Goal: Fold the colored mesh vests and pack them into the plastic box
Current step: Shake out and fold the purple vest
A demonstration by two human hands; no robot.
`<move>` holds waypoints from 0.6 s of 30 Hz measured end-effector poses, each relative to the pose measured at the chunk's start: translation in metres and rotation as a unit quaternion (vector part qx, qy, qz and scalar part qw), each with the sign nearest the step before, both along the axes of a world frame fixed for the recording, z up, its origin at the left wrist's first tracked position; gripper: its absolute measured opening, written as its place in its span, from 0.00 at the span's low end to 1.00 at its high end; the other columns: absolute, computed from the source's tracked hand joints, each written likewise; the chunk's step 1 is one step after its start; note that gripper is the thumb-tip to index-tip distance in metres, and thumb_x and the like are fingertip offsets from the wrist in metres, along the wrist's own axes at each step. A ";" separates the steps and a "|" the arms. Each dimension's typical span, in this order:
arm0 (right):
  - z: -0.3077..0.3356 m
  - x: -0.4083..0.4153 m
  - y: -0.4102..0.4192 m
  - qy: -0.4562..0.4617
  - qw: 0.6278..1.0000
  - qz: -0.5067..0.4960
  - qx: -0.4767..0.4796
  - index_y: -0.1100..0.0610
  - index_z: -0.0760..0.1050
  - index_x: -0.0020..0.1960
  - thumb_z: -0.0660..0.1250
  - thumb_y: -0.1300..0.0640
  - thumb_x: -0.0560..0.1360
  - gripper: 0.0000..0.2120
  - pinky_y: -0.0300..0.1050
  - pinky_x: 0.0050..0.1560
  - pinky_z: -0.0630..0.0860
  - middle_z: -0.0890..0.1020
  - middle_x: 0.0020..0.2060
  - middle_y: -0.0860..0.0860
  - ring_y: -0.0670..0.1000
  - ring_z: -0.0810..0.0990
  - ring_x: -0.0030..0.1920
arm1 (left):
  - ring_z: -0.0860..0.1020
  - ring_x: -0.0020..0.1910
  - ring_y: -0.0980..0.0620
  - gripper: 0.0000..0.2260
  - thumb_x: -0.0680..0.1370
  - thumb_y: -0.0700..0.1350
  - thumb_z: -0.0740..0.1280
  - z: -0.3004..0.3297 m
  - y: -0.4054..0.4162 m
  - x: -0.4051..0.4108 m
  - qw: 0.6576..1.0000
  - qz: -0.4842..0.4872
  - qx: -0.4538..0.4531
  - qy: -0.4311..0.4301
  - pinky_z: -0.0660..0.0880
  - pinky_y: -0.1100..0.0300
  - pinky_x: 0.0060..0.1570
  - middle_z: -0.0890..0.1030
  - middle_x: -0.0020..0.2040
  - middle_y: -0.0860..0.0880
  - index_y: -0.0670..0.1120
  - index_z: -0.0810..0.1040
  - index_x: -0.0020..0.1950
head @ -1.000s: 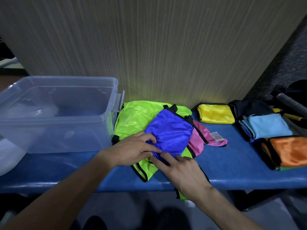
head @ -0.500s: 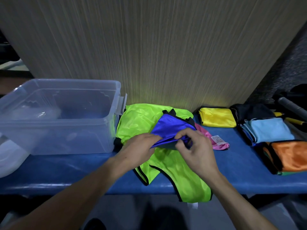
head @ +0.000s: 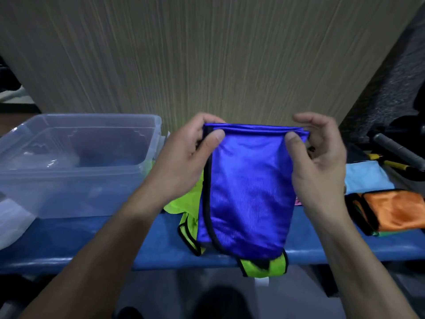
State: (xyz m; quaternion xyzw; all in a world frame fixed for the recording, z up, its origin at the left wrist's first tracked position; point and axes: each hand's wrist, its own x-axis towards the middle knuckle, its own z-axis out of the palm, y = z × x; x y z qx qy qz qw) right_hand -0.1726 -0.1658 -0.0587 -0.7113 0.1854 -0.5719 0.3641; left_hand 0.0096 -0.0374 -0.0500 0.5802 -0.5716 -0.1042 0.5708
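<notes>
The plastic box (head: 76,166) stands at the left of the worktop (head: 138,247), against the wall (head: 207,54). Right of it a vest (head: 248,192) hangs between both hands, above another vest (head: 188,226) lying over the worktop's front edge. Folded vests (head: 391,210) lie at the far right.

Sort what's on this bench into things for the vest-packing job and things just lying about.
For the job: blue vest, pinched by left hand and right hand; green vest; orange vest; plastic box.
Lying about: yellow-handled tool; grey bar.
</notes>
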 end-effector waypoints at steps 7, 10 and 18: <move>-0.099 0.044 -0.045 0.214 0.963 -0.012 0.163 0.54 0.73 0.69 0.70 0.61 0.79 0.20 0.44 0.50 0.75 0.77 0.46 0.48 0.46 0.78 0.47 | 0.72 0.33 0.50 0.11 0.85 0.43 0.61 -0.084 -0.066 0.049 0.946 0.047 0.297 0.122 0.70 0.63 0.28 0.73 0.37 0.44 0.45 0.75 0.44; -0.130 0.049 -0.057 0.311 0.923 0.033 0.225 0.50 0.66 0.77 0.76 0.64 0.74 0.36 0.50 0.64 0.76 0.74 0.60 0.52 0.52 0.76 0.62 | 0.74 0.38 0.47 0.12 0.85 0.45 0.62 -0.124 -0.086 0.068 0.924 0.092 0.361 0.090 0.71 0.54 0.38 0.75 0.37 0.43 0.45 0.76 0.42; -0.117 0.048 -0.060 0.309 0.948 0.002 0.080 0.46 0.73 0.70 0.77 0.59 0.73 0.28 0.39 0.53 0.77 0.70 0.62 0.47 0.44 0.80 0.48 | 0.74 0.61 0.40 0.17 0.83 0.47 0.65 -0.109 -0.106 0.073 0.934 0.227 0.264 -0.080 0.71 0.52 0.60 0.76 0.61 0.42 0.43 0.72 0.71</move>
